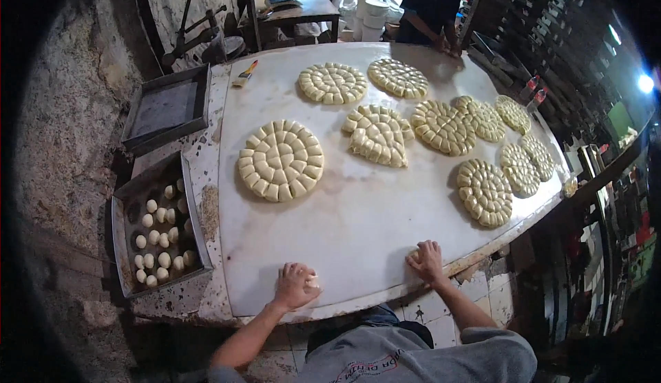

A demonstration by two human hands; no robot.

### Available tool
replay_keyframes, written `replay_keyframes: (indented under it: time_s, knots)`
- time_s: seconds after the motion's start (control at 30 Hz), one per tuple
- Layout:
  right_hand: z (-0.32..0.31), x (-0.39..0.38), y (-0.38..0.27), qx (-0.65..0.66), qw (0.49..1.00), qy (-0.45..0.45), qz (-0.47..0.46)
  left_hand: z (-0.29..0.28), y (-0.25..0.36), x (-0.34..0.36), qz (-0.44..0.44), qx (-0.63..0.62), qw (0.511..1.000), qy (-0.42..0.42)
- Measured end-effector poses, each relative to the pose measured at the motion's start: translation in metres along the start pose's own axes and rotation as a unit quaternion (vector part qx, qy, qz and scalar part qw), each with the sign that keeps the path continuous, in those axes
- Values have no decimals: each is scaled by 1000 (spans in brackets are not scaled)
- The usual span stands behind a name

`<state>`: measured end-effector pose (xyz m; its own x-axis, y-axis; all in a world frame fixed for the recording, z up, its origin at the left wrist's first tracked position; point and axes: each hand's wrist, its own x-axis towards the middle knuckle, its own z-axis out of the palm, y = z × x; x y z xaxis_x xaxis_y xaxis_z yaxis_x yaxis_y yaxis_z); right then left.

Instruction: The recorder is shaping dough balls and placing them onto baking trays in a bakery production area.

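My left hand [294, 285] is cupped over a small pale dough ball [313, 282] near the table's front edge; part of the dough shows beside the fingertips. Farther right, my right hand [427, 262] curls its fingers over another dough ball [413, 253], mostly hidden beneath them. Both hands rest low on the white tabletop [344, 231]. Beyond them lie several flat dough rounds cut into segments, among them a large round [281, 161] at left and a heart-like shaped dough [379, 135] in the middle. Closest to my right hand is an oval round [485, 193].
At the left edge, a metal tray [200, 235] holds several dough balls [163, 259]. Behind it sits another dark tray [204, 100]. A brush [245, 74] lies near the far left corner. Another person [430, 11] stands at the far side. Bottles [537, 99] stand at the right edge.
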<state>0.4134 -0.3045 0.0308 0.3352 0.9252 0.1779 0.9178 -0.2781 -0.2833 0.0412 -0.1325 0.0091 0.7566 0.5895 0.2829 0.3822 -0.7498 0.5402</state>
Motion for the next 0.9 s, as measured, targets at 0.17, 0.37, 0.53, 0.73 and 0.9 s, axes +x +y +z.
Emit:
replay_keyframes:
  time_s: [0.17, 0.37, 0.53, 0.73, 0.9]
  knots:
    - [24, 98, 47, 31, 980, 194, 18, 4, 4, 91, -139, 128, 979, 71]
    - [66, 133, -30, 94, 983, 136, 77, 95, 84, 189, -299, 57, 931, 201]
    - [27, 45, 1, 63, 982, 64, -168, 88, 117, 81, -205, 140, 961, 124]
    - [21, 110, 93, -47, 991, 126, -2, 28, -5, 51, -284, 367, 840, 281]
    - [61, 155, 46, 20, 992, 103, 73, 33, -23, 132, -417, 117, 829, 355]
